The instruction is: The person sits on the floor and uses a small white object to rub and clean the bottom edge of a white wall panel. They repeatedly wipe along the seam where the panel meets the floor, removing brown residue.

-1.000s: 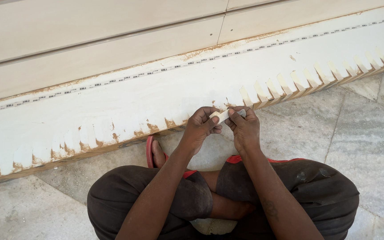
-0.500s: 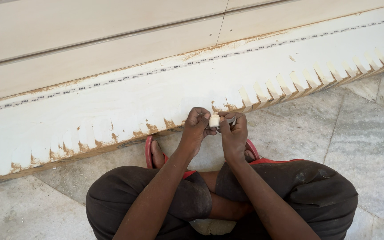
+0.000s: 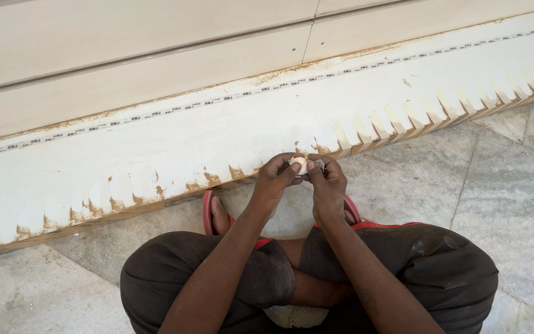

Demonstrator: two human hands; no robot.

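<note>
Bare forearms, no sleeves; dark grey-brown trousers, dusty at knees; red flip-flops.

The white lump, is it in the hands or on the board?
In the hands: the white lump sits pinched between left hand and right hand, above the board.

A cream lump is showing at centre, red sandals and dark brown trousers below, grey streaky floor at right.

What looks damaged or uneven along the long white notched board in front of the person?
The long white notched board looks uneven: left of the hands its teeth are chipped, with bare brown patches, while the right ones look regular. The left hand and right hand pinch a small cream lump.
</note>
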